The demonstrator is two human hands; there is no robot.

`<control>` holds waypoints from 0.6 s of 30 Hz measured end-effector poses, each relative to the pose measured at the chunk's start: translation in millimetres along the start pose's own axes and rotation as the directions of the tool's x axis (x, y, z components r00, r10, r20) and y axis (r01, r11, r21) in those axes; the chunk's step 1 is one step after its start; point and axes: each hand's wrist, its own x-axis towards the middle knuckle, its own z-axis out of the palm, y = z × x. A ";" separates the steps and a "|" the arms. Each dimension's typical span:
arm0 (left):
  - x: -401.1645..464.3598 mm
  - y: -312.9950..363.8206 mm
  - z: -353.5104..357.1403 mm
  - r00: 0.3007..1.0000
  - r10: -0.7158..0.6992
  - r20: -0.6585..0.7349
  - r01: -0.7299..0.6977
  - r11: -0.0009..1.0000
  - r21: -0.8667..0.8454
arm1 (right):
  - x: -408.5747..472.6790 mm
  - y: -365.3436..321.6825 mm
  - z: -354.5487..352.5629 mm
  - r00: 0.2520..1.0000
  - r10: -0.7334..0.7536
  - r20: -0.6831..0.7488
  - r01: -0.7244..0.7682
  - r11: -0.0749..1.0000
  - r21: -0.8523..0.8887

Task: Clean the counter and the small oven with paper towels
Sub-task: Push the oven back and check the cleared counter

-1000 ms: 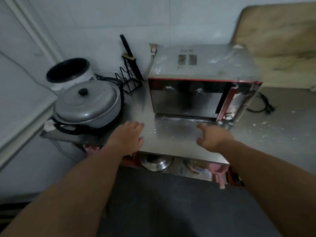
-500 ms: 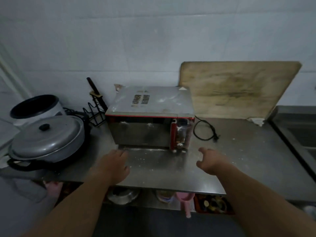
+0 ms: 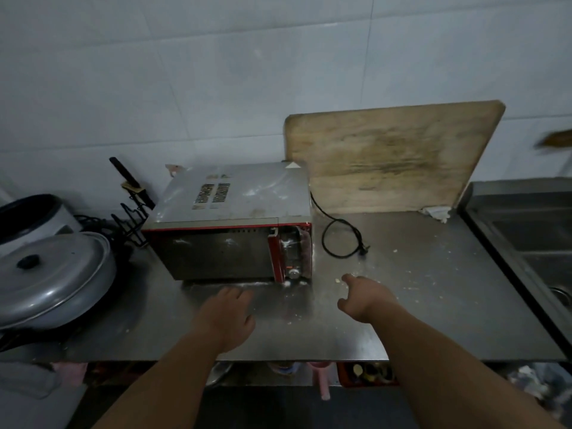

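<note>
Far left: a white rice cooker with a dark inner pot [image 3: 29, 216] stands at the wall, and in front of it a black pan under a domed grey metal lid with a black knob [image 3: 51, 278].
Rack: a black wire rack [image 3: 131, 222] holding a dark-handled knife [image 3: 131, 181] leans against the white tiled wall [image 3: 216, 72], just left of the oven.
Oven: the small silver oven with red trim and a dark glass door [image 3: 229, 230] sits toward the back of the counter — door shut, top smeared with pale streaks, white dust along its base.
Counter: the stainless steel counter [image 3: 433, 305] is speckled with pale crumbs, thickest in front of and right of the oven.
Left hand: the left hand [image 3: 224, 318] is palm down over the counter just in front of the oven door, fingers loosely spread and holding nothing.
Right hand: the right hand [image 3: 366, 297] hovers near the oven's front right corner, fingers loosely curled, apart, empty.
Cord: a black power cord [image 3: 339, 239] loops on the counter right of the oven.
Board: a large worn wooden cutting board [image 3: 390, 159] leans on the wall behind the cord — a crumpled white scrap [image 3: 436, 212] at its lower right corner.
Far right: a steel sink [image 3: 532, 239] adjoins the counter.
</note>
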 end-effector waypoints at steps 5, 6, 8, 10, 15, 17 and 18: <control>32.6 -5.8 19.8 0.995 0.073 0.064 -0.070 0.997 -0.041 | 16.9 -3.7 -2.6 0.998 0.060 -0.023 -0.060 0.998 0.000; 41.2 -6.0 23.9 0.992 0.100 0.077 -0.096 0.994 -0.050 | 19.7 -4.0 -3.0 0.996 0.085 -0.025 -0.085 0.996 0.002; 56.7 -5.7 33.6 0.983 0.156 0.101 -0.151 0.987 -0.058 | 25.7 -5.2 -3.5 0.990 0.141 -0.026 -0.140 0.990 0.008; 69.7 -3.2 43.6 0.968 0.212 0.133 -0.205 0.977 -0.066 | 29.0 -6.2 -2.7 0.981 0.190 -0.031 -0.189 0.981 0.030; 105.7 -8.3 58.8 0.934 0.307 0.182 -0.298 0.951 -0.078 | 29.2 -7.4 16.9 0.954 0.299 -0.004 -0.298 0.951 0.081; 118.1 -9.3 61.8 0.928 0.318 0.193 -0.309 0.948 -0.076 | 26.4 -2.0 25.4 0.943 0.334 0.004 -0.333 0.939 0.089; 123.0 -7.2 63.2 0.925 0.323 0.197 -0.315 0.946 -0.073 | 23.7 1.7 27.2 0.936 0.352 0.003 -0.350 0.932 0.094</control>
